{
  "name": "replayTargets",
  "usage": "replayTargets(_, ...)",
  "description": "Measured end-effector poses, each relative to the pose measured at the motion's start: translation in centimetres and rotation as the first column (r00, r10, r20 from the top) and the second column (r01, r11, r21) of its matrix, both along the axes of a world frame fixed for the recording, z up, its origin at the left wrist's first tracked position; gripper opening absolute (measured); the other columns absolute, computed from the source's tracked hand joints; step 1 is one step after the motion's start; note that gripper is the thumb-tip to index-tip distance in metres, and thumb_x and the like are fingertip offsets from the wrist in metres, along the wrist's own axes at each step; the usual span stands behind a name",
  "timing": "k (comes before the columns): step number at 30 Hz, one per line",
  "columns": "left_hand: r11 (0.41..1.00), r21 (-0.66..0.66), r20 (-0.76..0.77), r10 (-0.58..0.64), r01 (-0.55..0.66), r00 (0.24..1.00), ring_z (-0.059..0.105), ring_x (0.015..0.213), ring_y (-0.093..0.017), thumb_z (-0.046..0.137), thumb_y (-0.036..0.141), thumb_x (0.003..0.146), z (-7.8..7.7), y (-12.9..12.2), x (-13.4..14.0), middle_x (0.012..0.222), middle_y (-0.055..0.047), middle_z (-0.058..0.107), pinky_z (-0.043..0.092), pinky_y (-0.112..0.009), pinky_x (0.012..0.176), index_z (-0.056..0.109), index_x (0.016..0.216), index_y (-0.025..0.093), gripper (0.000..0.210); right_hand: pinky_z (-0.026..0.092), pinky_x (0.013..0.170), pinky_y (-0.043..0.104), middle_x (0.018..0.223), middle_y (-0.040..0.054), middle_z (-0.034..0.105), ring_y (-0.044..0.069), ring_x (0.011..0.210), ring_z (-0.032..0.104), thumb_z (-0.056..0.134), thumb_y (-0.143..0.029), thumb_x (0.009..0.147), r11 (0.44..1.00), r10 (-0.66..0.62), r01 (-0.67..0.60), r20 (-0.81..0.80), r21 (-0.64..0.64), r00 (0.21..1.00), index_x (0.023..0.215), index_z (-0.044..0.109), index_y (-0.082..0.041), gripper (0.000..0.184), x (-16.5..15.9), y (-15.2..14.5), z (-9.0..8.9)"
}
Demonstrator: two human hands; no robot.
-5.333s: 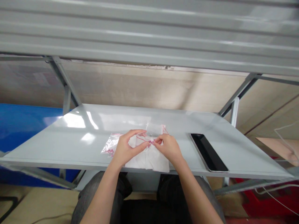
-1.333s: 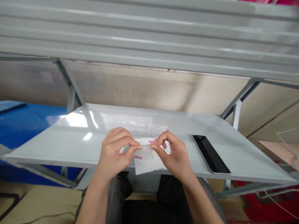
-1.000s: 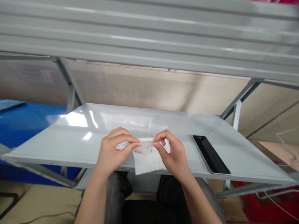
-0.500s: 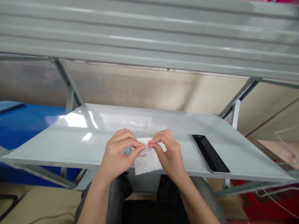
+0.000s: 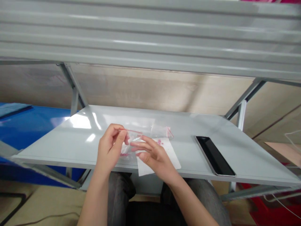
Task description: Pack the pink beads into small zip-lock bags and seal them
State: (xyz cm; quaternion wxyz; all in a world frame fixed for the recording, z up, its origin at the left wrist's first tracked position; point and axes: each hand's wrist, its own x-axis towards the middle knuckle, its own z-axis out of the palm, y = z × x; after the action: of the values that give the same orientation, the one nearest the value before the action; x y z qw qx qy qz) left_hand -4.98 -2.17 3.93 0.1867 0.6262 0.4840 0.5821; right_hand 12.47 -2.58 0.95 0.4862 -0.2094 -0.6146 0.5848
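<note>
My left hand (image 5: 110,146) pinches a small clear zip-lock bag (image 5: 132,134) by its red-lined top edge, between thumb and fingers. Beside it, my right hand (image 5: 156,157) has its fingers stretched and apart, the fingertips close to the bag's right end; whether they touch it I cannot tell. Under the right hand lies a white sheet of paper (image 5: 172,153) with small pink bits (image 5: 160,142) near its top. More pink bits (image 5: 124,154) show below the left hand, by the bag. A second clear zip-lock bag (image 5: 161,129) lies flat behind the paper.
A dark-screened phone or tablet (image 5: 215,155) lies on the right of the grey table (image 5: 58,150). Above the far side hangs a ridged grey panel (image 5: 150,37), with metal struts (image 5: 74,84) at both sides. A blue surface (image 5: 44,121) stands at the left.
Both hands were pinched together over the paper; now the left has moved slightly up and holds the zip-lock bag, while the right has opened. More of the paper shows.
</note>
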Motion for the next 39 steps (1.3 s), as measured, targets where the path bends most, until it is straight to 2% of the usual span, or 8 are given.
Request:
replayTargets(3, 0.960, -0.047, -0.067, 0.272, -0.276, 0.960, 0.054, 0.052, -0.012, 0.054, 0.034, 0.090, -1.5, 1.3, -1.3, 0.060, 0.004, 0.057, 0.041, -0.023, 0.054, 0.056, 0.090, 0.020, 0.014, 0.050, 0.098, 0.047, 0.140, 0.0130, 0.055, 0.025, 0.124, 0.057, 0.072, -0.047, 0.080, 0.968, 0.201, -0.202, -0.025, -0.148, 0.979, 0.147, 0.032, -0.033, 0.079, -1.4, -0.2, -1.2)
replayTargets(6, 0.866, -0.073, -0.223, 0.469, -0.494, 0.855, 0.059, 0.057, -0.016, 0.054, 0.033, 0.088, -2.8, 2.5, -2.5, 0.062, 0.002, 0.061, 0.043, -0.027, 0.061, 0.061, 0.094, 0.020, 0.017, 0.047, 0.101, 0.050, 0.145, 0.0153, 0.049, 0.027, 0.126, 0.056, 0.076, -0.047, 0.077, 0.926, 0.267, -0.274, -0.060, -0.259, 0.962, 0.149, 0.029, -0.032, 0.087, -2.0, -0.1, -1.9)
replayTargets(13, 0.828, -0.155, -0.463, 0.421, -0.538, 0.780, 0.064, 0.068, -0.021, 0.057, 0.028, 0.084, -4.8, 4.2, -3.4, 0.095, -0.008, 0.069, 0.048, -0.035, 0.071, 0.058, 0.120, 0.015, 0.038, 0.049, 0.096, 0.046, 0.139, 0.0134, 0.054, 0.024, 0.113, 0.063, 0.072, -0.038, 0.081, 0.951, 0.215, -0.211, -0.008, -0.225, 0.977, 0.135, 0.050, -0.028, 0.059, -0.2, 0.7, -0.8)
replayTargets(17, 0.838, -0.073, -0.534, 0.425, -0.541, 0.731, 0.066, 0.086, -0.027, 0.057, 0.023, 0.083, -5.3, 4.2, -3.6, 0.110, -0.014, 0.065, 0.051, -0.040, 0.079, 0.059, 0.118, 0.015, 0.036, 0.049, 0.097, 0.044, 0.128, 0.0117, 0.063, 0.023, 0.112, 0.063, 0.065, -0.031, 0.085, 0.996, -0.028, 0.042, 0.163, -0.080, 0.986, 0.123, 0.058, -0.024, 0.040, 2.6, 2.5, -0.5)
replayTargets(21, 0.862, 0.087, -0.478, 0.475, -0.499, 0.738, 0.064, 0.096, -0.030, 0.054, 0.023, 0.085, -4.7, 4.1, -2.5, 0.104, -0.012, 0.067, 0.050, -0.044, 0.088, 0.064, 0.107, 0.016, 0.025, 0.049, 0.095, 0.050, 0.116, 0.0110, 0.069, 0.026, 0.110, 0.063, 0.055, -0.021, 0.085, 0.892, -0.440, 0.343, 0.398, 0.293, 0.805, 0.109, 0.067, -0.021, 0.027, 5.8, 5.3, -1.2)
replayTargets(25, 0.947, 0.164, -0.433, 0.321, -0.277, 0.842, 0.063, 0.100, -0.026, 0.052, 0.019, 0.087, -4.2, 4.0, 0.7, 0.103, -0.009, 0.067, 0.050, -0.041, 0.090, 0.064, 0.106, 0.018, 0.023, 0.035, 0.110, 0.056, 0.130, 0.0095, 0.062, 0.027, 0.127, 0.051, 0.044, 0.002, 0.072, 0.761, -0.607, 0.232, 0.541, 0.605, 0.582, 0.099, 0.074, -0.022, 0.046, 7.2, 7.3, -2.3)
replayTargets(29, 0.985, 0.174, -0.506, 0.095, -0.006, 0.857, 0.061, 0.103, -0.023, 0.051, 0.015, 0.088, -4.3, 3.5, 3.4, 0.106, -0.008, 0.066, 0.050, -0.039, 0.092, 0.063, 0.107, 0.020, 0.023, 0.031, 0.114, 0.054, 0.140, 0.0119, 0.055, 0.027, 0.135, 0.044, 0.039, 0.007, 0.066, 0.759, -0.623, 0.147, 0.641, 0.635, 0.447, 0.105, 0.074, -0.018, 0.058, 7.0, 8.2, -3.5)
replayTargets(39, 0.967, 0.240, -0.484, 0.044, 0.085, 0.874, 0.063, 0.094, -0.021, 0.051, 0.013, 0.090, -4.4, 2.4, 4.6, 0.097, -0.007, 0.067, 0.052, -0.038, 0.085, 0.065, 0.100, 0.019, 0.018, 0.031, 0.114, 0.050, 0.137, 0.0180, 0.057, 0.026, 0.130, 0.051, 0.038, 0.006, 0.069, 0.772, -0.606, 0.094, 0.683, 0.629, 0.408, 0.119, 0.065, -0.011, 0.059, 7.1, 9.5, -4.5)
